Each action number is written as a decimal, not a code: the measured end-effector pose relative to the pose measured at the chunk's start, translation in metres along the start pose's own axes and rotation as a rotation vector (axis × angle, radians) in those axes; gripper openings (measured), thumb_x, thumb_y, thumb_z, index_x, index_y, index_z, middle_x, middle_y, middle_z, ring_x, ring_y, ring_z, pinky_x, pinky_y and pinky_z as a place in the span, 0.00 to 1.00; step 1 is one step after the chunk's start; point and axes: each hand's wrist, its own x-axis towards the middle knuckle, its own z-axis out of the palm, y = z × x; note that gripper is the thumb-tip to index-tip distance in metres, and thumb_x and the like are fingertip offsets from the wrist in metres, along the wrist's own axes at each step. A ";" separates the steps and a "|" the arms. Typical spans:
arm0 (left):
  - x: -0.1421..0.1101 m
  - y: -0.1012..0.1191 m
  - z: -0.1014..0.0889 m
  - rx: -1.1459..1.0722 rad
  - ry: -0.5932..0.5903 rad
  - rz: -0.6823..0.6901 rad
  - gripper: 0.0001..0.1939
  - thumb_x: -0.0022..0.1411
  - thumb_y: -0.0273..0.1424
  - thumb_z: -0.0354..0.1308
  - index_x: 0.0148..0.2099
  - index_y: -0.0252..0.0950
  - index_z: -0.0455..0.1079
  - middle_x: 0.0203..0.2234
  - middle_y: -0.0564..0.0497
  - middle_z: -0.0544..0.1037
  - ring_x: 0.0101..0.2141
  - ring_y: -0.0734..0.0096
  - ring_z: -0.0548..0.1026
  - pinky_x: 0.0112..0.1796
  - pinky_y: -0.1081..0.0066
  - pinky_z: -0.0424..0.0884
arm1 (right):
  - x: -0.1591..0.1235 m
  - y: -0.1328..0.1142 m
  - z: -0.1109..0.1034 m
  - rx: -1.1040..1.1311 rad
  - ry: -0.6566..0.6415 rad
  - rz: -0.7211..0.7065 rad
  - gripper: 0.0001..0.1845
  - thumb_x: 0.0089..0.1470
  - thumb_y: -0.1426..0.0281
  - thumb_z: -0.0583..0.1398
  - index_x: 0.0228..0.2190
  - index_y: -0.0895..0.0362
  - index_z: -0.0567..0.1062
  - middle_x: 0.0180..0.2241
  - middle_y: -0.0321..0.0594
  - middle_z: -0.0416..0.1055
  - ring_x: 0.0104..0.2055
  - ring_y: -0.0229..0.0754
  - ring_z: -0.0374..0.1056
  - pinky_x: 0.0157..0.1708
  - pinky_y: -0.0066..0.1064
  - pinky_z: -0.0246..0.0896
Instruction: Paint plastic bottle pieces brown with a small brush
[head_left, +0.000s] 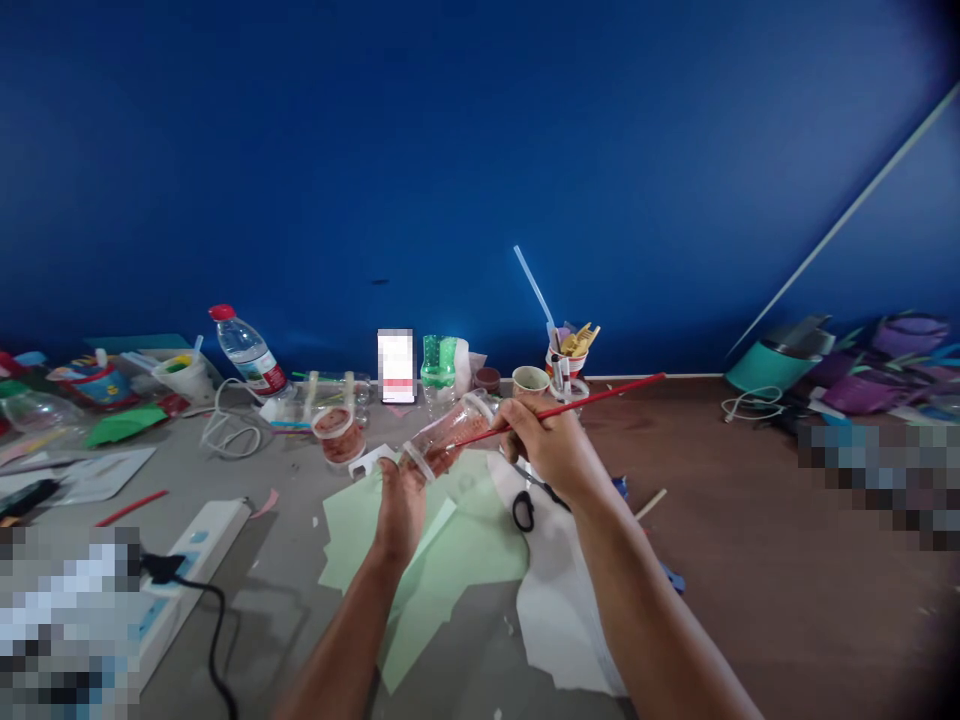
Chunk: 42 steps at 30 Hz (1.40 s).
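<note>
My left hand [401, 500] is closed around the near end of a clear plastic cup [442, 440], which lies tilted above the table and has reddish-brown paint on its wall. In my right hand [546, 442] is a thin red paintbrush [611, 396], pinched between the fingers. The brush's tip end rests against or just over the cup's side; I cannot tell which. Below both hands spread cut sheets of pale green paper [480, 550] and white paper [551, 620]. Black-handled scissors [523, 511] lie under my right wrist, their blades partly hidden.
A second paint-smeared cup [339, 437] stands at left, near a water bottle [251, 355]. At the back are a lit phone [397, 366], a green cut bottle piece [439, 362], a paper cup [531, 379] and a cup of wooden sticks [568, 352]. A power strip [196, 550] lies front left.
</note>
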 end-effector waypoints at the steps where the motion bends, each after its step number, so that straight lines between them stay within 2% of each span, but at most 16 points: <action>1: 0.000 0.000 0.000 0.000 -0.008 -0.005 0.39 0.54 0.63 0.49 0.47 0.34 0.76 0.47 0.38 0.79 0.57 0.44 0.68 0.58 0.48 0.61 | 0.000 0.000 -0.001 -0.014 0.029 -0.011 0.18 0.60 0.59 0.55 0.25 0.58 0.72 0.13 0.31 0.65 0.16 0.32 0.59 0.19 0.25 0.51; 3: 0.000 0.001 0.001 -0.004 -0.037 -0.017 0.40 0.55 0.63 0.47 0.48 0.33 0.75 0.48 0.37 0.79 0.58 0.44 0.67 0.58 0.48 0.61 | 0.001 0.000 -0.004 -0.029 0.107 -0.035 0.19 0.60 0.59 0.55 0.24 0.58 0.72 0.13 0.31 0.65 0.16 0.32 0.59 0.20 0.25 0.52; 5: 0.001 0.001 0.001 -0.007 -0.054 -0.025 0.40 0.55 0.63 0.47 0.49 0.33 0.75 0.49 0.37 0.78 0.58 0.44 0.67 0.58 0.48 0.60 | 0.001 -0.002 -0.006 -0.013 0.133 -0.040 0.19 0.60 0.59 0.55 0.24 0.58 0.72 0.13 0.31 0.64 0.16 0.32 0.58 0.20 0.25 0.51; 10: 0.000 0.000 -0.002 0.018 0.048 0.001 0.39 0.51 0.64 0.52 0.44 0.34 0.76 0.45 0.37 0.80 0.57 0.43 0.69 0.57 0.48 0.62 | -0.002 -0.005 0.000 0.011 -0.053 0.018 0.19 0.60 0.58 0.54 0.26 0.58 0.72 0.13 0.32 0.65 0.16 0.32 0.57 0.18 0.25 0.49; 12: 0.000 0.000 -0.003 0.014 0.063 0.000 0.39 0.52 0.64 0.51 0.43 0.33 0.77 0.45 0.36 0.80 0.57 0.43 0.69 0.57 0.48 0.62 | -0.002 -0.004 0.000 -0.012 -0.031 0.006 0.19 0.60 0.57 0.55 0.26 0.57 0.72 0.13 0.32 0.65 0.16 0.33 0.58 0.19 0.26 0.50; 16: 0.000 0.000 0.000 -0.014 0.014 -0.013 0.40 0.50 0.65 0.52 0.44 0.33 0.77 0.44 0.36 0.80 0.56 0.43 0.69 0.57 0.48 0.62 | -0.003 -0.004 -0.003 -0.022 0.052 -0.014 0.20 0.59 0.56 0.55 0.25 0.58 0.72 0.13 0.32 0.65 0.16 0.33 0.57 0.18 0.26 0.50; 21: -0.001 0.002 0.001 0.011 0.085 0.018 0.42 0.44 0.66 0.56 0.43 0.33 0.77 0.42 0.37 0.81 0.55 0.43 0.71 0.57 0.49 0.62 | -0.007 -0.010 0.004 -0.032 -0.061 -0.002 0.18 0.61 0.59 0.54 0.25 0.57 0.71 0.14 0.32 0.65 0.16 0.32 0.58 0.19 0.26 0.50; 26: 0.001 0.004 0.000 0.001 0.095 -0.010 0.43 0.48 0.66 0.51 0.45 0.31 0.76 0.42 0.36 0.81 0.55 0.43 0.71 0.55 0.49 0.64 | -0.007 -0.010 0.002 -0.076 -0.083 0.001 0.18 0.60 0.60 0.54 0.25 0.57 0.70 0.15 0.32 0.65 0.18 0.33 0.60 0.21 0.27 0.53; 32: 0.002 0.006 0.002 -0.051 0.077 -0.014 0.42 0.52 0.65 0.50 0.47 0.31 0.76 0.43 0.37 0.81 0.54 0.45 0.71 0.56 0.50 0.64 | -0.009 -0.012 0.006 -0.042 -0.083 -0.029 0.18 0.61 0.60 0.53 0.26 0.58 0.71 0.15 0.32 0.65 0.17 0.32 0.58 0.20 0.26 0.52; 37: 0.002 0.011 0.001 -0.112 0.087 -0.055 0.40 0.57 0.62 0.45 0.47 0.32 0.76 0.44 0.37 0.80 0.55 0.46 0.71 0.55 0.48 0.65 | -0.009 -0.013 0.009 -0.093 -0.115 0.004 0.18 0.61 0.61 0.53 0.24 0.58 0.71 0.14 0.33 0.65 0.17 0.33 0.58 0.20 0.27 0.51; 42: 0.000 0.011 0.001 -0.132 0.071 -0.041 0.40 0.57 0.62 0.46 0.47 0.31 0.76 0.45 0.37 0.80 0.55 0.47 0.71 0.56 0.50 0.64 | -0.010 -0.019 0.011 -0.090 -0.089 -0.034 0.17 0.60 0.61 0.53 0.25 0.58 0.71 0.15 0.33 0.65 0.17 0.32 0.58 0.20 0.27 0.51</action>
